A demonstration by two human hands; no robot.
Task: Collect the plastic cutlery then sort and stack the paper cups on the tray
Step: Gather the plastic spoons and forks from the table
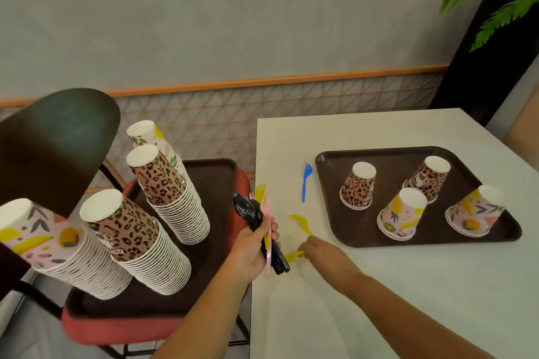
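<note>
The person's left hand (253,248) is clamped around a bundle of plastic cutlery (264,230), black, pink and yellow pieces held upright at the table's (408,285) left edge. The right hand (322,252) lies on the table, fingertips pinching a yellow piece (293,255). A second yellow piece (302,223) and a blue fork (306,181) lie loose just beyond. On the table's tray (350,230), four short stacks of inverted paper cups (358,186) stand apart. Four tall cup stacks (169,192) occupy another tray (215,183) on a red chair (116,329).
</note>
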